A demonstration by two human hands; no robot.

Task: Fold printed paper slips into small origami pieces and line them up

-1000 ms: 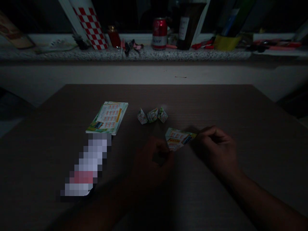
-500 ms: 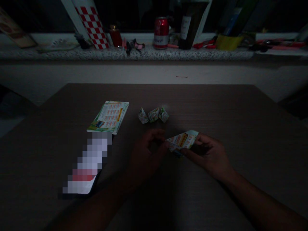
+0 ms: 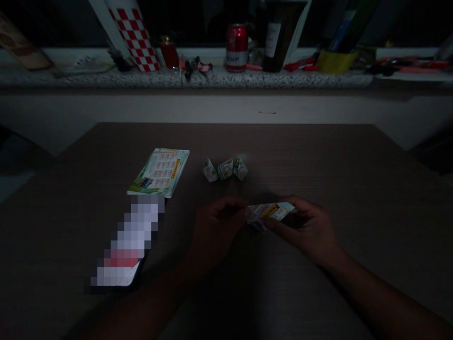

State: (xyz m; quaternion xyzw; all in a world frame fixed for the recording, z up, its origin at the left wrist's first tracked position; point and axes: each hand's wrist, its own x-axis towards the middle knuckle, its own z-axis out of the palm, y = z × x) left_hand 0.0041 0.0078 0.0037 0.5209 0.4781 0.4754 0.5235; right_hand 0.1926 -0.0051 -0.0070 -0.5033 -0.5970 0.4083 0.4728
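Since half a second ago, the folded paper (image 3: 275, 210) has tipped flatter: its right corner sits lower, and less of its printed face shows. It is between my hands, near the middle of the table (image 3: 336, 156). My right hand (image 3: 311, 229) grips it, thumb in front and fingers behind, probably to steady it. My left hand (image 3: 215, 231) pinches the left tip, likely to control that narrow end; its fingertips are dim. Whether the paper touches the tabletop, I cannot tell.

Just beyond, three small folded pieces (image 3: 225, 169) sit in a row, perhaps set there to leave my hands room. Off to the left lie a stack of printed cards (image 3: 159, 172), seemingly within easy reach, and a pixelated phone-like device (image 3: 127, 241); these have stayed put.
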